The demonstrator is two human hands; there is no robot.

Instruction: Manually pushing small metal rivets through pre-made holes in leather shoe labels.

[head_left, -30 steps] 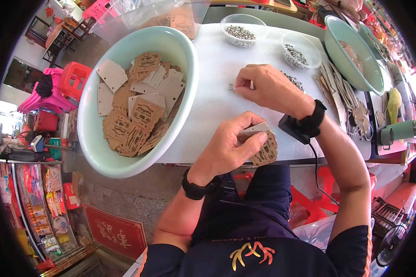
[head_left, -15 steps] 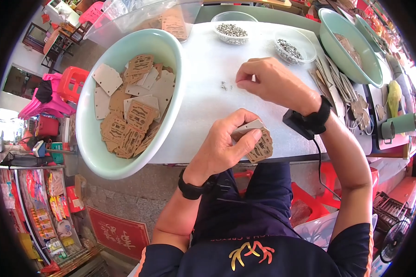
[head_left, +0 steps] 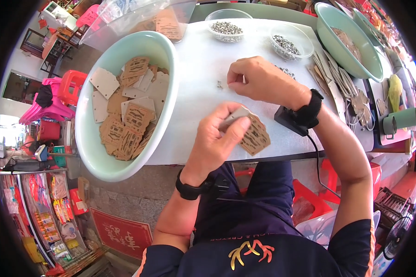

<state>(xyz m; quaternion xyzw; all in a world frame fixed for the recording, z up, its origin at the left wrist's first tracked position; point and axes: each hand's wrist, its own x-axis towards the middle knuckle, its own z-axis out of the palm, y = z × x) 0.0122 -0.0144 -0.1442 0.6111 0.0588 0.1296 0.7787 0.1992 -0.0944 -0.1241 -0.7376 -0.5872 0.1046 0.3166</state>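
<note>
Pinched between thumb and fingers of my left hand (head_left: 210, 143) is a small stack of brown printed cardboard cards (head_left: 255, 137), a grey back showing on top. It is over the near edge of the white tabletop. My right hand (head_left: 268, 81) is closed in a pinch just beyond it; whatever its fingertips hold is too small or hidden to make out. Beside those fingertips lie a few tiny metal pieces (head_left: 220, 84) on the table. More small metal pieces (head_left: 285, 71) show behind the right hand, partly covered by it.
A pale green basin (head_left: 172, 87) full of cards stands at the left. Two clear bowls of metal pieces, one at the back (head_left: 226, 30) and one further right (head_left: 305, 45), sit on the table. Stacked card strips (head_left: 335, 83) and another green basin (head_left: 326, 30) are at the right.
My left hand has shifted slightly up and left, tilting the cards. My right hand has moved a little left and down, toward the loose metal pieces, fewer of which now show.
</note>
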